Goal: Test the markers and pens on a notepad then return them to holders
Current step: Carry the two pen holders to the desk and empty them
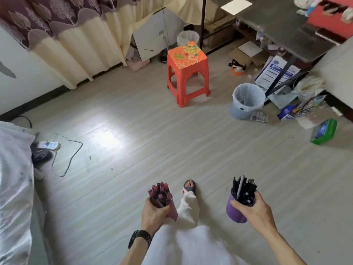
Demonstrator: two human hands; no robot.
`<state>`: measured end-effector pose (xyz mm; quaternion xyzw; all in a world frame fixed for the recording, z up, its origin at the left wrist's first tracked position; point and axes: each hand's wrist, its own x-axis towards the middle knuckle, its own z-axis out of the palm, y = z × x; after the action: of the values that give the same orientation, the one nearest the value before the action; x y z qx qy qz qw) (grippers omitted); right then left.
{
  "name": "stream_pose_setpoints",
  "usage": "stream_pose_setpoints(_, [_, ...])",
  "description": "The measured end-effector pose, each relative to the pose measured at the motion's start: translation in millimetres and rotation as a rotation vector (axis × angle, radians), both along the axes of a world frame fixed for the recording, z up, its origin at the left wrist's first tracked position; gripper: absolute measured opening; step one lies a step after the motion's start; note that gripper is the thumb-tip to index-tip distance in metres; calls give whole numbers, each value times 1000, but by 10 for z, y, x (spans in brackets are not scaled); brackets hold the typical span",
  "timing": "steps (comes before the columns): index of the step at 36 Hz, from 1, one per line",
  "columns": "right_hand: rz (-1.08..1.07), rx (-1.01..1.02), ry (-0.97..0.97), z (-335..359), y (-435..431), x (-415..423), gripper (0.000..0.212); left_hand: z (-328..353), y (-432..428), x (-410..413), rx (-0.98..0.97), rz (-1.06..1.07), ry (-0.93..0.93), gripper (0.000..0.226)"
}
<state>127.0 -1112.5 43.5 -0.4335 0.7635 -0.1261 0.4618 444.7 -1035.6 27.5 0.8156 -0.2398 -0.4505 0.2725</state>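
Note:
My left hand (153, 213) grips a pink holder (172, 212) packed with several dark red markers (160, 194). My right hand (254, 206) grips a purple cup holder (234, 212) filled with several black pens (243, 189). Both holders are carried upright above the floor, low in the view, on either side of my leg. No notepad is in view.
A red plastic stool (187, 73) stands ahead on the wooden floor. A blue-grey bin (247, 101) sits to its right beside clutter under a dark table (277, 25). A bed edge (13, 188) and a power strip (47, 145) with cable lie at left.

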Motion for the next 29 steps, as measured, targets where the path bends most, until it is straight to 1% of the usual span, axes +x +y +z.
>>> stream_pose_setpoints(3, [-134,49,6,-30,-229,59,56,-36,-553,156,12,-42,-14,27])
stream_pose_setpoints(7, [-362,90,0,-37,-661,153,67,-34,-1379,368,-24,-49,-30,31])
stream_pose_setpoints(9, [-416,95,-23,-59,-923,168,69,-35,-1797,459,-25,-97,-43,27])
stream_pose_setpoints(12, [-397,105,14,-36,-1316,101,68,47,-2384,523,-46,-156,-68,24])
stream_pose_setpoints(15, [-371,74,37,-55,-1742,49,60,117,-2912,518,-86,-196,-66,29])
stream_pose_setpoints(17, [-376,57,35,-104,-2021,46,59,104,-3209,499,-76,-209,-48,35])
stream_pose_setpoints(19, [-393,35,30,-145,-2330,48,61,60,-3459,467,-41,-230,-38,41])
stream_pose_setpoints(21, [-410,21,14,-195,-2658,45,70,-4,-3685,424,-14,-239,-18,47])
stream_pose_setpoints(24, [-385,6,-15,-246,-3197,75,77,-55,-4024,354,11,-205,-7,51])
stream_pose_setpoints(27, [-317,14,-34,-260,-3779,55,70,-47,-4396,312,61,-158,-8,53])
stream_pose_setpoints(29, [-271,18,-47,-227,-4180,46,63,0,-4649,315,61,-109,-34,50])
